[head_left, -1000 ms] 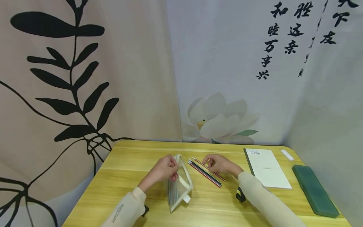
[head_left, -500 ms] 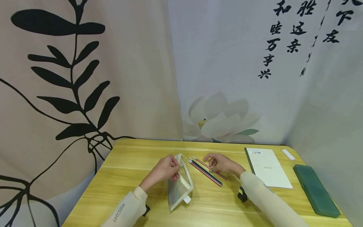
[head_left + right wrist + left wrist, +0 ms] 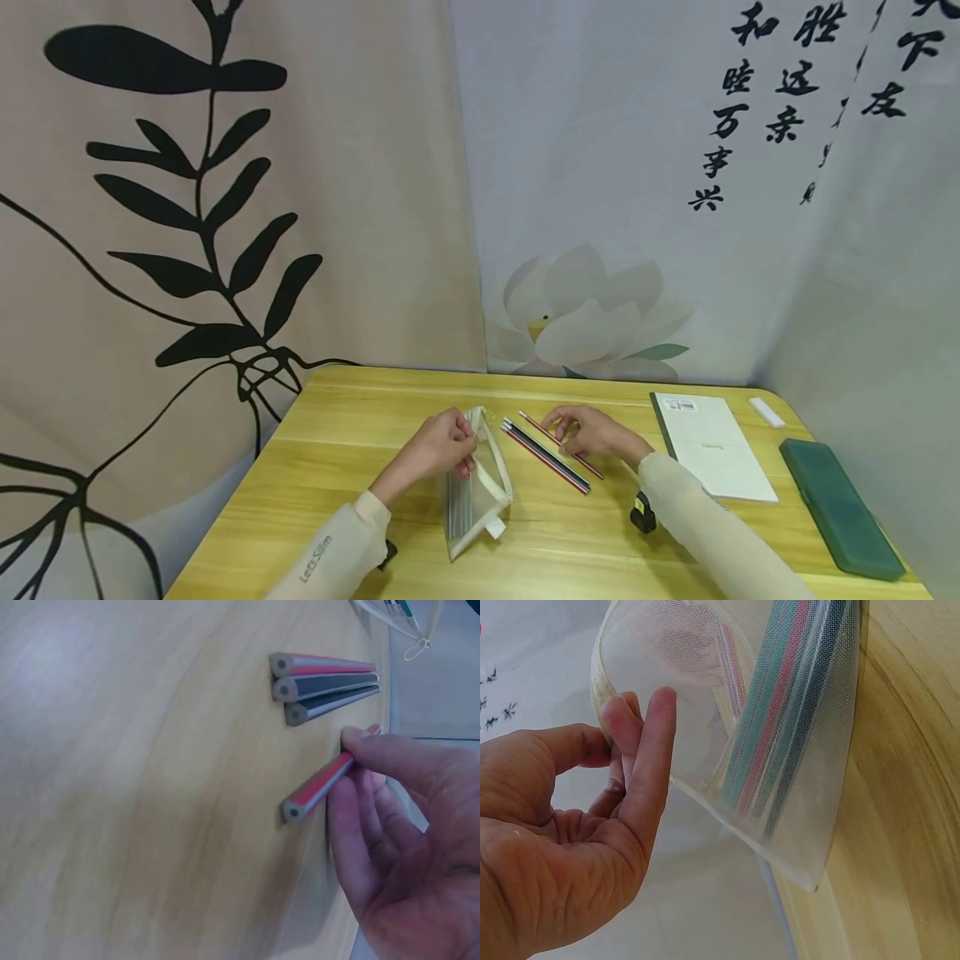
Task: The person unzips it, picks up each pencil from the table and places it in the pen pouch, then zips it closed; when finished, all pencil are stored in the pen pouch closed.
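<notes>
My left hand (image 3: pixel 442 444) pinches the rim of a cream-edged mesh pouch (image 3: pixel 476 508), holding it upright with its mouth spread. Green, pink and dark strips (image 3: pixel 780 712) show through the mesh in the left wrist view; some of the left fingertips are hidden behind other fingers. To the right of the pouch, my right hand (image 3: pixel 588 431) holds a red-and-silver pencil (image 3: pixel 319 787) between thumb and fingers, close over the table. Beside it lie three pencils (image 3: pixel 334 681) in a row, one red and two dark, their unsharpened ends facing the right wrist camera.
A white notebook (image 3: pixel 716 450) with a dark spine lies right of the right hand. Beyond it are a small white block (image 3: pixel 767 412) and a long green case (image 3: pixel 840 508) near the right edge of the wooden table (image 3: pixel 360 433). Printed curtains hang behind.
The right thumb and fingers have come together on the single pencil, which has shifted slightly away from the row. My left hand and the pouch stay put; the head view has turned a little.
</notes>
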The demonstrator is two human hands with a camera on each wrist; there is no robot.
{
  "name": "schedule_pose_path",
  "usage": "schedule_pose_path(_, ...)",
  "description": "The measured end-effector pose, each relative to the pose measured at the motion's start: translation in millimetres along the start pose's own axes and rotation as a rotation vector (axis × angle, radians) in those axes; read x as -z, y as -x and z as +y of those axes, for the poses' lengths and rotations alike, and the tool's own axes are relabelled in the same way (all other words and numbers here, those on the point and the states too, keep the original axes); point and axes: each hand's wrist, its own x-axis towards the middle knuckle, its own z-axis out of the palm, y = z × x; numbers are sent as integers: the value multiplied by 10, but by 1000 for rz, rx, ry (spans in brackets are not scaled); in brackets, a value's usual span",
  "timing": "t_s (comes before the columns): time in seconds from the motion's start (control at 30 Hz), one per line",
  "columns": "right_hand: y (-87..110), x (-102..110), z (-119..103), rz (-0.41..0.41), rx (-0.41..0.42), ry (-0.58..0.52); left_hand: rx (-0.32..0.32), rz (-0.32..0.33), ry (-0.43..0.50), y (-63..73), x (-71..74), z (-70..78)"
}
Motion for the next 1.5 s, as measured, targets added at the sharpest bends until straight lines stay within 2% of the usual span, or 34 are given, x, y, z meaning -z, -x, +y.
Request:
schedule_pose_path(0.17,4,-10,-50,32,-46,9,-2,2,6,13,11,6)
schedule_pose_path(0.4,-10,-77,-130,121,-123,103,6,2,8,52,25,21)
schedule_pose_path(0.63,-9,-124,-171,195,-116,213,17,0,-3,48,21,20)
schedule_pose_path(0.77,-11,-109,-190,200,-132,189,29,-4,-5,21,20,15)
schedule_pose_path(0.9,-1,-95,-232,233,-166,96,36,-7,-1,0,27,17)
schedule_pose_path(1.07,45,-92,-361,266,-194,-213,30,-11,-13,-23,40,20)
schedule_pose_path(1.13,70,-105,-429,247,-195,-335,30,-13,-17,-33,43,25)
schedule_pose_path(1.23,110,-163,-533,197,-203,-450,29,-17,-24,-41,41,33)
schedule_pose_path(1.5,167,-454,-747,73,-218,-600,32,-10,-16,-51,14,28)
